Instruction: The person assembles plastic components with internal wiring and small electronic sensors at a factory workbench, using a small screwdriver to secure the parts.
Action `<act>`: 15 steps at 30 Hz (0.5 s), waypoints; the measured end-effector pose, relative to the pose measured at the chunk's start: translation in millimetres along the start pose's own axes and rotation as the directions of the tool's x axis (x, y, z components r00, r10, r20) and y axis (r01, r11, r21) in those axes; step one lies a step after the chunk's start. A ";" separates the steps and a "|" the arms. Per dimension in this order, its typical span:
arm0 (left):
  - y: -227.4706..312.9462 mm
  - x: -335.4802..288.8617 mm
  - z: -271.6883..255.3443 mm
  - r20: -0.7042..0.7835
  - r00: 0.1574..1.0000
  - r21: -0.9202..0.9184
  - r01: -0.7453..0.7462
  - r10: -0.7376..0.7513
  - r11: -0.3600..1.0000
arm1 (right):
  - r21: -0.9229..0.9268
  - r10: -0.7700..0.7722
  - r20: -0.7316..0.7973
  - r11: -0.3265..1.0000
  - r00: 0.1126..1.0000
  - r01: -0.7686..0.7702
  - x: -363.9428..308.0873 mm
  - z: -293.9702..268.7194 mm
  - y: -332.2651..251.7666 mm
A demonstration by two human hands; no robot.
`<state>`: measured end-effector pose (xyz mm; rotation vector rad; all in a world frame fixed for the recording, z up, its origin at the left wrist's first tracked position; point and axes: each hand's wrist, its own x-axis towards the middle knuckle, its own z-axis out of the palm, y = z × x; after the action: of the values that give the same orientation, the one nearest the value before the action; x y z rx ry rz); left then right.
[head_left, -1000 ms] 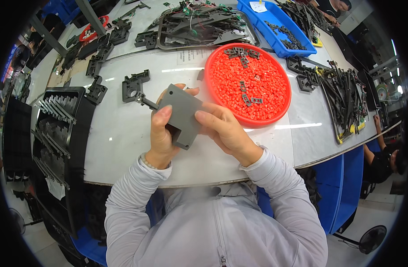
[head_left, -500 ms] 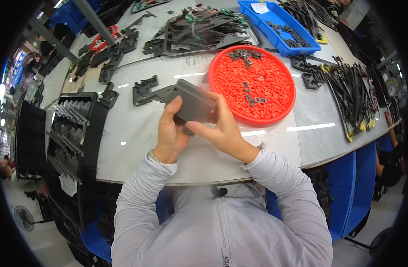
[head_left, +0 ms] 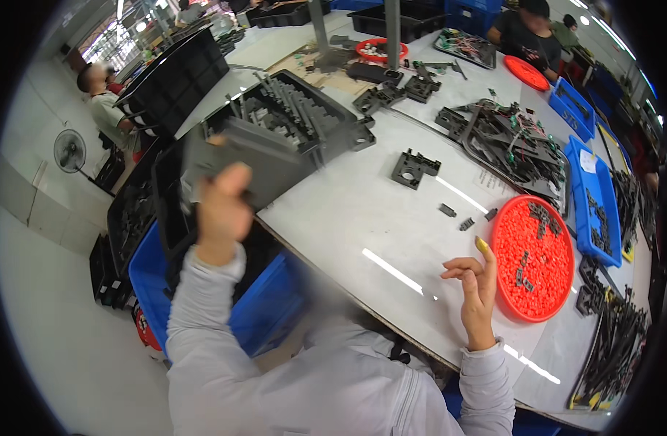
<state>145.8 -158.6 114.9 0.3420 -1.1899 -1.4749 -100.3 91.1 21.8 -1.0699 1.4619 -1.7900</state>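
Observation:
My left hand (head_left: 224,211) is raised at the left, fingers wrapped round a flat dark grey plastic part (head_left: 264,156). Motion smears both, so the part's details are lost. It is in front of a black crate (head_left: 337,138) holding rows of grey plastic pieces. Fingers apart, my right hand (head_left: 479,298) hovers over the table beside a round red tray (head_left: 528,317) filled with small red pieces. One fingertip has a yellow covering. Beyond that hand lie small black parts (head_left: 447,210) and a black bracket with a round hole (head_left: 410,171).
Below my left arm is a blue bin (head_left: 268,312). A metal tray (head_left: 548,196) heaped with black parts and wires stands at the back right, next to a blue tray (head_left: 580,149). Long black strips (head_left: 613,356) lie at the right. Another person (head_left: 526,36) sits across the table.
My view has turned left. The grey part, earlier between both hands over the table, has moved left in my left hand toward the crate. My right hand has let go of it.

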 end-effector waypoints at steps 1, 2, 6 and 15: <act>15.4 19.9 -19.0 -0.050 0.992 0.159 -0.104 0.113 0.982 | -0.017 -0.015 -0.017 1.000 1.000 0.015 -0.3 -1.7 -0.5; 27.6 40.7 -44.2 -0.040 0.982 0.266 -0.169 0.186 0.949 | -0.014 -0.013 -0.009 1.000 1.000 0.012 -0.4 -2.9 0.0; 51.0 106.9 -174.8 -0.188 0.955 0.502 -0.108 0.230 0.858 | -0.037 -0.036 -0.012 0.999 0.999 0.036 2.4 1.7 -1.9; -23.5 154.4 -262.4 -0.303 0.938 0.363 0.275 -0.166 0.890 | -0.095 0.007 -0.082 0.995 0.997 -0.015 3.1 -2.6 4.8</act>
<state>285.4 -419.8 40.9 0.9584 -1.2589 -1.3156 -104.3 88.8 17.5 -1.0447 1.6138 -1.7903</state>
